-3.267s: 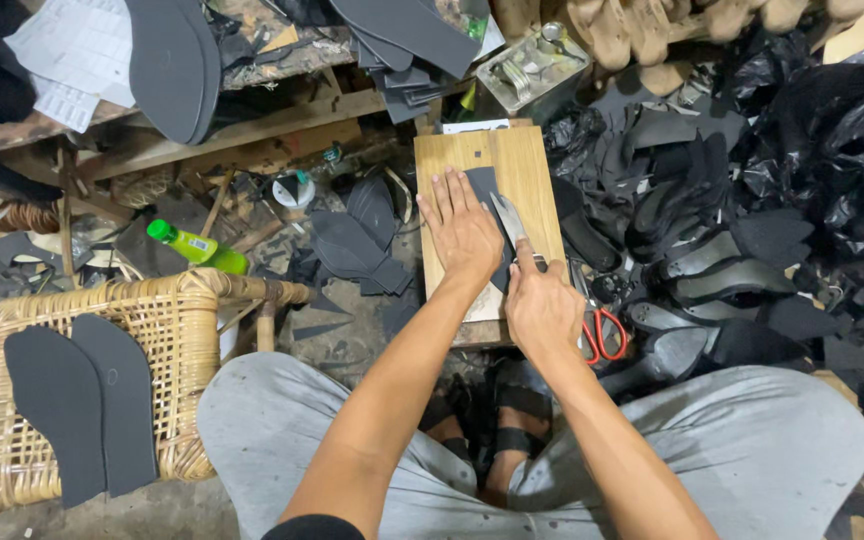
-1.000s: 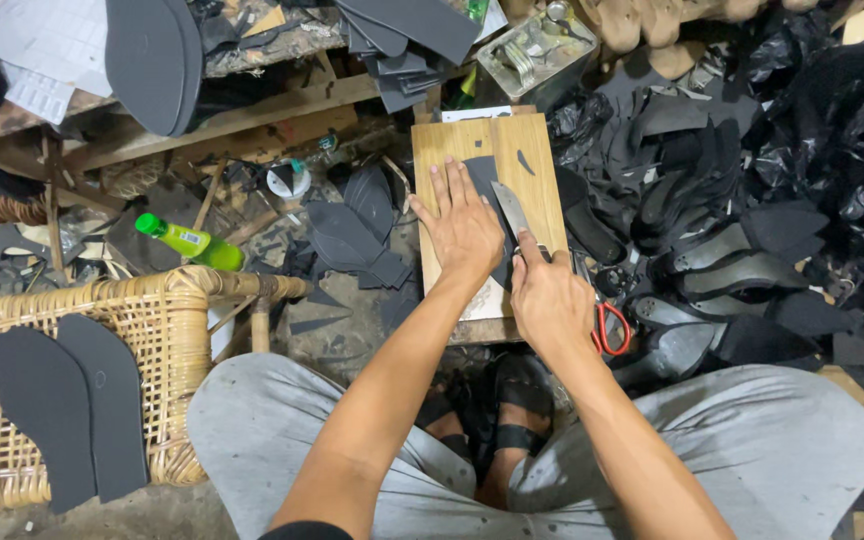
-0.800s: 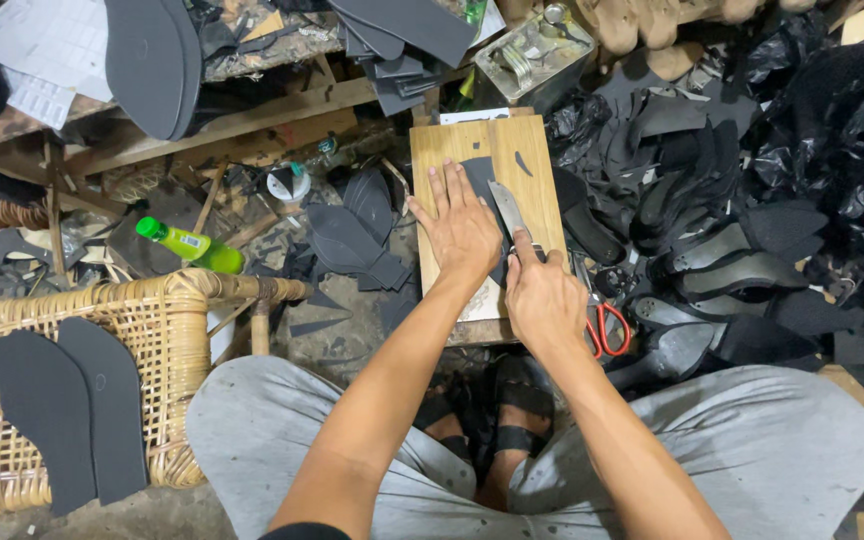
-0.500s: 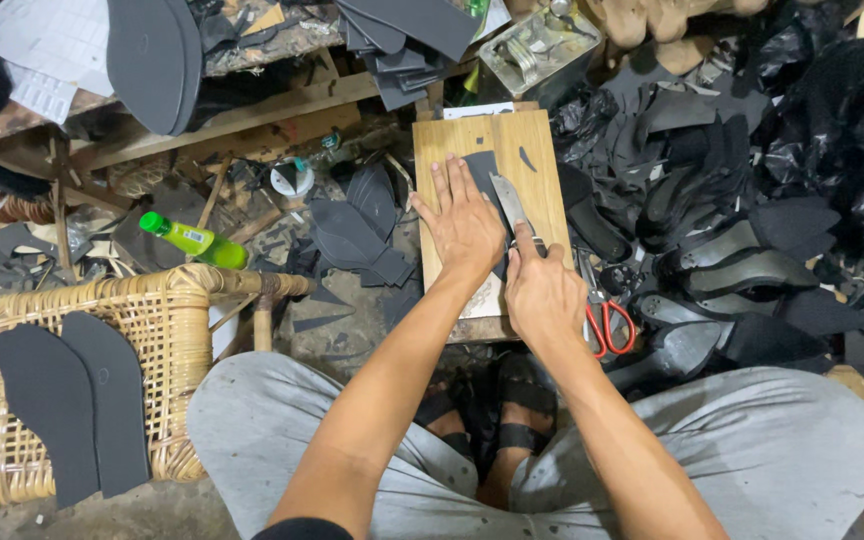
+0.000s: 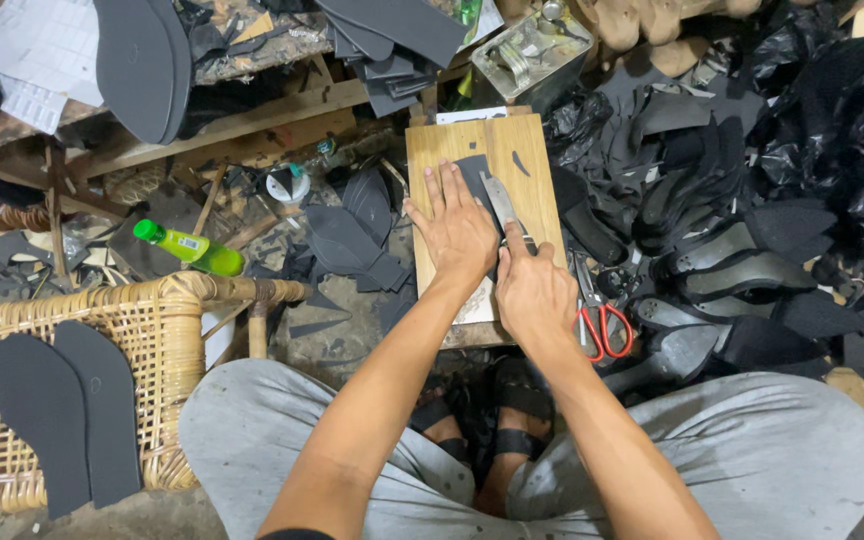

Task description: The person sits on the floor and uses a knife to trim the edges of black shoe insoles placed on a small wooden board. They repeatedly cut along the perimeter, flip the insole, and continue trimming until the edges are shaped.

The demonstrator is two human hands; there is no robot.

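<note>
1. The left hand (image 5: 457,225) lies flat, fingers spread, pressing the dark sole piece (image 5: 472,175) on the wooden cutting board (image 5: 527,140) at upper centre, as before.
2. The right hand (image 5: 535,292) grips a knife (image 5: 500,200), its blade on the piece, slightly nearer the body than earlier.
3. Red-handled scissors (image 5: 602,320) lie just right of that hand.

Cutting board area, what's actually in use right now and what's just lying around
In use: left hand pressing dark sheet piece on wooden board; right hand holding knife.
Lying about: red-handled scissors, green bottle, two soles on wicker stool.
</note>
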